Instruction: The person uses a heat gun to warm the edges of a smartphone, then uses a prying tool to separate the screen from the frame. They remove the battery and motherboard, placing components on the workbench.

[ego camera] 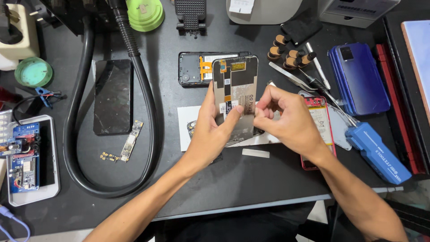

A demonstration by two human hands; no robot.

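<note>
The person is holding a phone display panel [235, 96] up off the dark table [251, 179], back side facing them, tilted a little away. The left hand [212, 130] is gripping its lower left edge, thumb lying across the back. The right hand [286, 118] is closing narrow at the panel's right edge, thumb and forefinger pinching at something small there; what exactly, I cannot tell.

Just beyond the hands, partly hidden by the panel's top, an opened phone body [197, 68] is lying flat. Under the hands a white sheet [186, 125] is showing, and a small white strip [255, 153] is lying just nearer the table's front edge. Touching the right wrist's outer side, a red-framed phone [320, 121] is lying with its battery exposed. Further right, tweezers [291, 77], a blue tool [378, 153] and a stack of blue phones [358, 78] are crowding that side.

To the left of the left hand there is more open room: a small circuit board [130, 143] and a dark cracked screen [113, 96] are sitting inside the loop of a black hose [148, 116], well apart from the hands. The strip of table between the forearms and the front edge is bare.
</note>
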